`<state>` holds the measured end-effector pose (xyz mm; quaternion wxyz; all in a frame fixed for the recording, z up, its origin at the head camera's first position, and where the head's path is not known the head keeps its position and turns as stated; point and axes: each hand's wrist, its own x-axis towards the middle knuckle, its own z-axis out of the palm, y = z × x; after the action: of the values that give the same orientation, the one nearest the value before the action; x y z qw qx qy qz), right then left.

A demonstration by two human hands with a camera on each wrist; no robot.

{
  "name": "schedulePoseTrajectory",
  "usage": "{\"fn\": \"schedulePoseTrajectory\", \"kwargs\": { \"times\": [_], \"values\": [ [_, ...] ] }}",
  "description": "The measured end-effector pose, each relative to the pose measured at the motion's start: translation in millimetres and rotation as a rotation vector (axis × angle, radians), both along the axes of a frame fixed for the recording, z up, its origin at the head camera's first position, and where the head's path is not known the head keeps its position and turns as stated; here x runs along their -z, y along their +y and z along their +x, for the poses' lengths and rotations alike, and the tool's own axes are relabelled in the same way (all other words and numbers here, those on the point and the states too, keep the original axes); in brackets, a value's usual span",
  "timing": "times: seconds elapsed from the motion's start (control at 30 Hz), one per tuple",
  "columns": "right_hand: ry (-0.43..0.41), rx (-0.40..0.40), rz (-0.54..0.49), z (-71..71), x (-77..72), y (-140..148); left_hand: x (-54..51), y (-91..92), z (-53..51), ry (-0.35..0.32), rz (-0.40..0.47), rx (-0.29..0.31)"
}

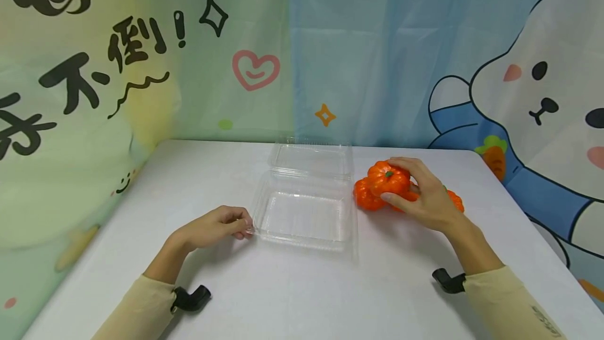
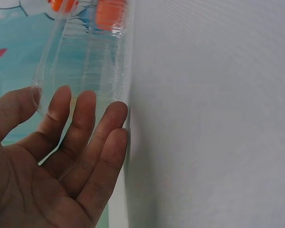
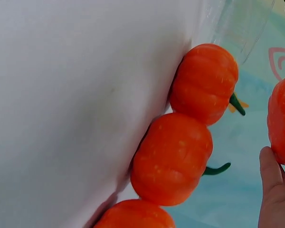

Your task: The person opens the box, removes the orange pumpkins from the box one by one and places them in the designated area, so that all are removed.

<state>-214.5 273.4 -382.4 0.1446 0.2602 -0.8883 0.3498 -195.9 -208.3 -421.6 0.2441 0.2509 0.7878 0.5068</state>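
A clear plastic clamshell box (image 1: 302, 245) lies with its lid (image 1: 311, 157) folded back, away from me. My left hand (image 1: 224, 224) holds the box's near left corner, thumb at the rim; in the left wrist view its fingers (image 2: 85, 114) touch the side wall. To the right of the box, my right hand (image 1: 427, 198) grips a small orange pumpkin (image 1: 388, 177) with a green stem. That pumpkin is raised over the others. The right wrist view shows a row of pumpkins (image 3: 173, 156) on the table, apart from the held pumpkin (image 3: 284, 118) at the right edge.
The white table (image 1: 292, 298) ends at a printed cloth backdrop (image 1: 354, 56) behind the box. A black wrist mount (image 1: 191, 298) sticks out from the left sleeve, and another black mount (image 1: 449, 280) from the right sleeve.
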Motion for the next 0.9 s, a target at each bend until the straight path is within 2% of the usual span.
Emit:
{"fn": "schedulePoseTrajectory", "kwargs": {
  "times": [0.17,0.3,0.57,0.9],
  "values": [
    [-0.018,0.023,-0.012,2.0,0.0,9,-0.2,-0.2,0.4,-0.005,-0.003,-0.002],
    [-0.032,0.077,0.021,3.7,1.2,17,-0.3,-0.5,1.1,-0.007,-0.003,-0.002],
    [-0.011,0.133,0.064,13.1,4.1,33,-0.2,-1.1,2.3,-0.003,-0.013,-0.002],
    [-0.018,0.146,0.005,20.0,4.1,54,-0.9,1.0,1.8,0.008,-0.012,0.004]
  ]
}}
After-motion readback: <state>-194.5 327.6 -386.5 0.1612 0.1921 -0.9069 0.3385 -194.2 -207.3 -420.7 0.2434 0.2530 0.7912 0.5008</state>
